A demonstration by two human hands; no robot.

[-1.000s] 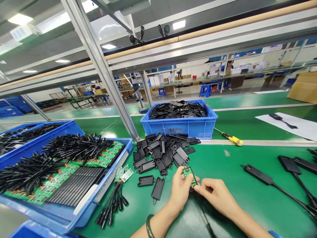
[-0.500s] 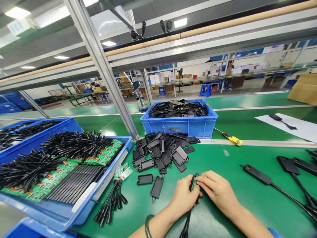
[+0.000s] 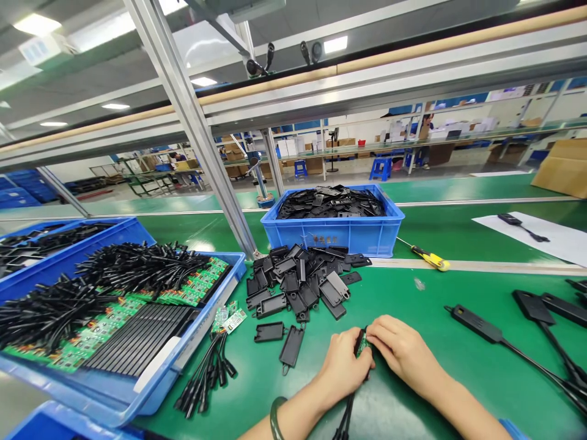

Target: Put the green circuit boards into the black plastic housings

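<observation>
Tabletop, placement of stock.
Left side: tray, circuit boards within; second bin behind; loose boards just right of tray. Middle: casing pile before parts bin; screwdriver right of bin. Right side: cabled units; behind them, paper sheet, single unit on it. Far right corner: carton.
</observation>
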